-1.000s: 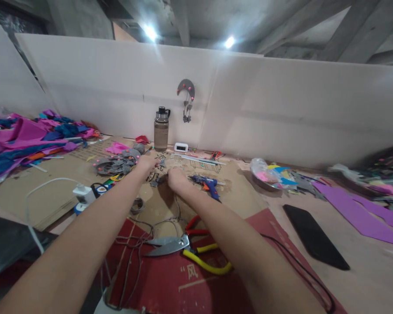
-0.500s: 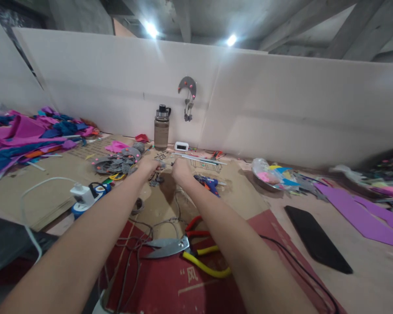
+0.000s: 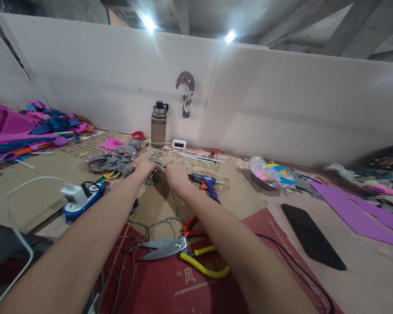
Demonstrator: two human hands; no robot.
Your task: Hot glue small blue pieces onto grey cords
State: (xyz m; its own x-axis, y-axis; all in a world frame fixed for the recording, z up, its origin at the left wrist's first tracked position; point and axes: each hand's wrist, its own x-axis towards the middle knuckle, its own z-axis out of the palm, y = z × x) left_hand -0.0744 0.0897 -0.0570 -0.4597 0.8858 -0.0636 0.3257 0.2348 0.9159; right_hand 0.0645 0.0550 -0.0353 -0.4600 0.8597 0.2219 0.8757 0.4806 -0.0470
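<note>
Two bare hands are reaching far forward over the cardboard sheet (image 3: 239,192) as I am working this from a distance. The left hand (image 3: 146,166) is pinching a small grey felt piece (image 3: 157,161) with the fingers closed on it, just above the cardboard. The right hand (image 3: 175,174) is meeting it from the other side with the fingers curled downward. These fingers are hiding from me, so I cannot tell if they are gripping the piece or only touching it. More grey scraps (image 3: 150,179) are lying directly under the hands.

Just beside the right hand, a blue glue gun (image 3: 208,183) is lying on its side. To the left of the left hand, a heap of grey felt shapes (image 3: 113,162) with small pink dots is resting on the cardboard. Behind the hands, a brown water bottle (image 3: 159,124) is standing upright against the white wall, with a little white clock (image 3: 179,144) near it and a grey crescent ornament (image 3: 185,85) hanging above.

Between my forearms, closer to me, steel shears (image 3: 165,247) and yellow-handled pliers (image 3: 203,264) are lying on a red board (image 3: 170,288), touching each other, among thin grey wires (image 3: 134,237). A blue power strip (image 3: 81,198) with a white charger is sitting well apart on the left, and a black phone (image 3: 311,237) is lying flat on the right.
</note>
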